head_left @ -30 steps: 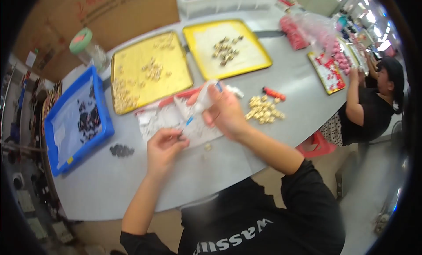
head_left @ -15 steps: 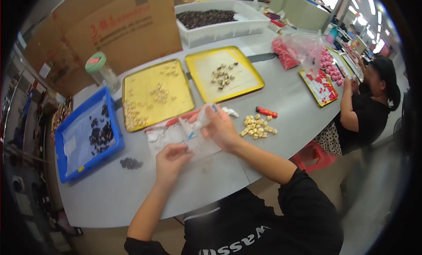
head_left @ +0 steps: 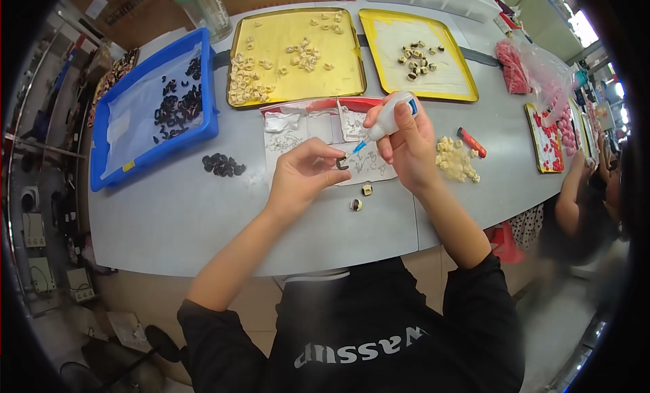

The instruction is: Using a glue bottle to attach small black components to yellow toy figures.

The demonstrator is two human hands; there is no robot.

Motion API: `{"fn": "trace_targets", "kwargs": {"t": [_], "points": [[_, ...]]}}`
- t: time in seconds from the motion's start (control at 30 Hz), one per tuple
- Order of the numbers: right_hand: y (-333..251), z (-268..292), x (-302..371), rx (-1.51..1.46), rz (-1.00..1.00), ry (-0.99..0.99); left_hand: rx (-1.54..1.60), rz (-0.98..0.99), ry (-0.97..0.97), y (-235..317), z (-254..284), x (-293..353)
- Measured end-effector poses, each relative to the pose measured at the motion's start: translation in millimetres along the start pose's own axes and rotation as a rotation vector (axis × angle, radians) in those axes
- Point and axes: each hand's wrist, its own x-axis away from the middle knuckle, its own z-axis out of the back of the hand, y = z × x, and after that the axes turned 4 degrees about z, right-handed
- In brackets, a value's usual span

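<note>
A left hand (head_left: 301, 176) holds a curved dark piece (head_left: 342, 164) beside a tilted white bottle (head_left: 391, 119).

At left, a blue tray (head_left: 212, 98) corrals loose dark pieces; a small dark pile (head_left: 222, 165) lies just beside it, seemingly for easy reach. The left thumb and finger pinch the curved piece narrowly, apparently leaving its side exposed. The right hand (head_left: 413, 149) wraps the bottle, angled so its blue tip (head_left: 359, 147) points down toward that piece. Farther right, cream pieces (head_left: 457, 161) sit heaped.
</note>
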Motion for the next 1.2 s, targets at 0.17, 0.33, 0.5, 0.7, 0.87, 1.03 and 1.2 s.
{"fn": "trace_targets", "kwargs": {"t": [0.17,0.33,0.5,0.7,0.87,1.03,1.2], "points": [[-0.7,-1.3,2.2,0.018,-0.002,-0.012,0.028,-0.004,0.007,-1.7,-0.5,0.4],[-2.0,-1.1,2.1,0.016,0.0,-0.023,0.012,0.001,0.022,-0.4,-1.2,-0.6],[-2.7,0.1,1.1,0.042,0.009,-0.031,0.0,0.019,0.042,-2.8,0.4,-1.5],[-2.3,-2.3,1.7,0.036,0.003,-0.032,-0.005,0.004,0.049,-3.8,1.0,-1.3],[-2.1,-1.9,1.8,0.043,0.002,-0.033,-0.002,0.009,0.056,-3.2,0.5,-1.5],[-2.7,-2.1,2.1,0.045,-0.005,-0.029,0.001,-0.001,0.048,-4.5,1.5,-1.5],[-3.9,-1.4,1.5,0.071,0.013,-0.023,0.0,-0.003,0.046,-2.9,1.2,-1.4]]}}
